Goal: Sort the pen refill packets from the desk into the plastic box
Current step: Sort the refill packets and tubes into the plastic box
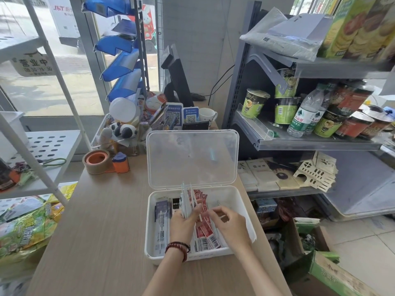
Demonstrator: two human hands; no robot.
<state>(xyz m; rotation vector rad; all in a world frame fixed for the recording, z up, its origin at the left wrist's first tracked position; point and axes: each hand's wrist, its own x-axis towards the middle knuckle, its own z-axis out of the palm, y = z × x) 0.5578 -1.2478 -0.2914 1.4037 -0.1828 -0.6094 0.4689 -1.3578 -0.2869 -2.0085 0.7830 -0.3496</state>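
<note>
1. The left hand (183,223) is inside the plastic box (188,258), its fingers curled round a bundle of refill packets (186,199) that stands upright and fans out above the knuckles.
2. The right hand (231,224) is just beside the left, also over the box. Its fingers are bent downward with the tips close to the left hand's bundle. I cannot tell whether they pinch a packet or only touch one.
3. Under both hands and between them lie red packets (207,234), flat on the box floor, with barcodes showing at the ends nearest the wrists.
4. On the outer side of the left hand, dark and white packets (161,223) lie lengthwise along the box's wall.
5. Beyond the fingertips the box's clear lid (192,157) stands open and upright (hinged at the far edge).
6. A red bead bracelet (178,248) circles the left wrist, right over the box's near rim.
7. The box sits on a wooden desk (102,231), which stretches out to the left of the left forearm.
8. Well beyond the left hand and off to its left, a roll of brown tape (96,161) sits beside an orange dispenser (121,163).
</note>
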